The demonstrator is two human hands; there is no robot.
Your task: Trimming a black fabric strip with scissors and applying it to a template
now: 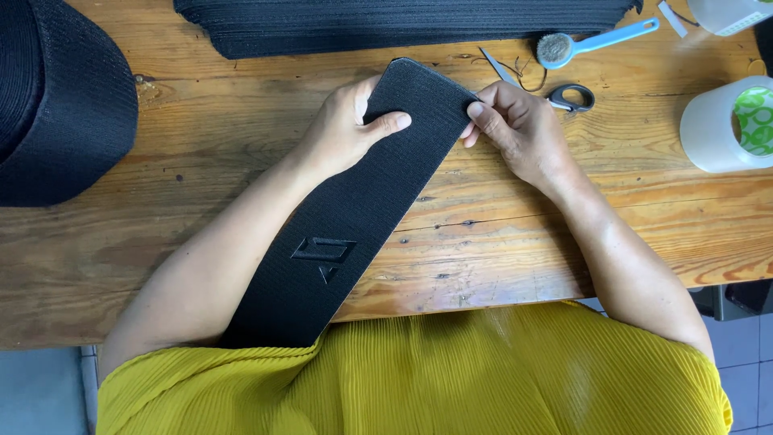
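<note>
— Both hands are on the wide black ribbed elastic band [346, 217], aren't they?

— Yes. Left hand [342, 129] clamps its upper left edge, thumb laid flat across the face, other digits tucked behind. Right hand [519, 129] pinches the upper right corner between thumb and forefinger.

— And the band itself?

— It runs slantwise over the worn wooden plank table [483, 217], its folded top end lifted between the hands and its lower end dropping off the near edge toward the pleated yellow top [451, 379]. An embossed angular mark shows low on it.

— What lies around the band?

— Just right of its top end, small grey-handled scissors [564, 95] and a round brush with a pale blue handle [588, 40]. Beyond it, a stack of black straps [403, 24]. Further right, a white tape roll [725, 121].

— Any risk?

— I'd judge the corner pinch light; stretchy fabric could slip free and the fold spring open. The scissor blades sit close to the right knuckles, too.
</note>
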